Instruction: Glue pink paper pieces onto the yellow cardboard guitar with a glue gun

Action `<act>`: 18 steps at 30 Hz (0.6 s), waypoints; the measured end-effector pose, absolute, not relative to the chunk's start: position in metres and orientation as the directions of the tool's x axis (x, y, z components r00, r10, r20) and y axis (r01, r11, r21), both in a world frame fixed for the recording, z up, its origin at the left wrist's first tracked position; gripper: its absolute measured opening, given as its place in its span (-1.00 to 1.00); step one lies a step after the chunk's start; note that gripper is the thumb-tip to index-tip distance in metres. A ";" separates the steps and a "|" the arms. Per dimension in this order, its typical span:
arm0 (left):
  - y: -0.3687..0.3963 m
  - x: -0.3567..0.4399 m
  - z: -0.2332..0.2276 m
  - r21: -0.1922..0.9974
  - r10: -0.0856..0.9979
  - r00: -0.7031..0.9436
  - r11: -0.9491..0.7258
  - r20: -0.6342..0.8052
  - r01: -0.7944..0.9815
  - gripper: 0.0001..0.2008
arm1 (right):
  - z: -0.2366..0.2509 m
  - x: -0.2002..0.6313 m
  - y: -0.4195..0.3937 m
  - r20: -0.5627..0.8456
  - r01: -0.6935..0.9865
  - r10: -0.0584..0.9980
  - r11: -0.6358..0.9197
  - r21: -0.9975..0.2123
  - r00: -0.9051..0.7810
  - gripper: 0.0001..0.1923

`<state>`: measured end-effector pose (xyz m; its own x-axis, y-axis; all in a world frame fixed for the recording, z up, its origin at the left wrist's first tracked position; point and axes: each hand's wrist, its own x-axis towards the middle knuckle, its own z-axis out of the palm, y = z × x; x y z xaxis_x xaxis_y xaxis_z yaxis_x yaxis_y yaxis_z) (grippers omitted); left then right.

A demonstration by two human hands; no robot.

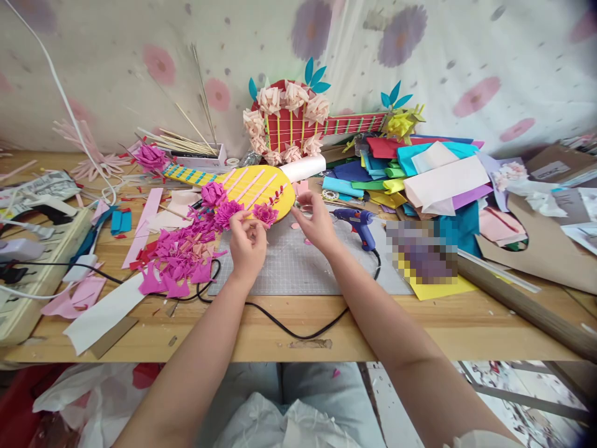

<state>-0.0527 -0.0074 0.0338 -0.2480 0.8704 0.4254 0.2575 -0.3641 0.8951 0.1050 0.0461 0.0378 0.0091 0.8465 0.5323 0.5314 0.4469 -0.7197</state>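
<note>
Well, from my remote seat I begin at the left, where a heap of magenta paper pieces (177, 249) spreads over the wooden table (298, 310) to the edge of the cutting mat (298, 274). I'd keep those from creeping under the work. Next I see the left hand (249, 242), thumb and fingertips drawn together just at a magenta paper flower (265, 214); whether they pinch anything, I cannot tell. A light touch seems wise, as the folds would likely crush. Beyond both hands is the yellow paper guitar (257, 188), its body at the far part of the mat, its neck running off leftward. By its right rim I find the right hand (317, 218), thumb and fingers apart; contact is unclear to me. I'd steady the body from that side, without bending the edge. Further right lies the blue glue gun (358, 225); I'd mind its nozzle, close beside that hand. Rightmost, stacked coloured sheets (448, 177) sit well apart from the fingers.
</note>
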 end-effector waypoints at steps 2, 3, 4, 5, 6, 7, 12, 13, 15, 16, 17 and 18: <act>-0.008 -0.047 0.028 0.862 0.876 -0.153 -0.393 0.456 0.321 -0.73 | 0.037 0.120 0.039 0.488 0.551 0.873 0.404 -0.730 0.007 -0.86; -0.008 -0.044 0.026 0.847 0.884 -0.104 -0.395 0.456 0.357 -0.72 | 0.035 0.128 0.036 0.460 0.567 0.888 0.377 -0.733 0.004 -0.88; -0.008 -0.041 0.023 0.831 0.894 -0.054 -0.390 0.446 0.397 -0.70 | 0.033 0.135 0.032 0.429 0.586 0.903 0.347 -0.732 0.002 -0.89; -0.007 -0.038 0.020 0.813 0.904 -0.002 -0.383 0.427 0.439 -0.68 | 0.030 0.141 0.029 0.394 0.609 0.919 0.314 -0.729 -0.002 -0.91; -0.007 -0.035 0.018 0.790 0.912 0.053 -0.381 0.407 0.481 -0.66 | 0.027 0.147 0.027 0.355 0.633 0.935 0.279 -0.722 -0.006 -0.93; -0.006 -0.033 0.016 0.762 0.914 0.106 -0.386 0.390 0.521 -0.64 | 0.024 0.151 0.025 0.316 0.657 0.949 0.242 -0.714 -0.006 -0.94; -0.004 -0.029 0.008 0.636 0.869 0.293 -0.493 0.399 0.594 -0.56 | 0.011 0.157 0.025 0.203 0.711 0.979 0.139 -0.690 0.006 -0.84; -0.004 -0.030 0.007 0.632 0.864 0.304 -0.502 0.402 0.590 -0.55 | 0.011 0.155 0.026 0.198 0.716 0.980 0.140 -0.684 -0.002 -0.80; -0.004 -0.030 0.006 0.637 0.863 0.306 -0.504 0.403 0.584 -0.55 | 0.011 0.149 0.028 0.190 0.738 0.981 0.151 -0.657 -0.032 -0.75; -0.005 -0.031 0.006 0.641 0.864 0.301 -0.501 0.403 0.581 -0.55 | 0.012 0.147 0.029 0.184 0.754 0.982 0.158 -0.638 -0.051 -0.73; -0.005 -0.031 0.006 0.646 0.866 0.295 -0.499 0.404 0.578 -0.55 | 0.012 0.144 0.030 0.177 0.768 0.982 0.166 -0.619 -0.070 -0.73; -0.005 -0.031 0.006 0.652 0.867 0.290 -0.496 0.405 0.574 -0.55 | 0.013 0.142 0.030 0.171 0.778 0.981 0.174 -0.604 -0.087 -0.73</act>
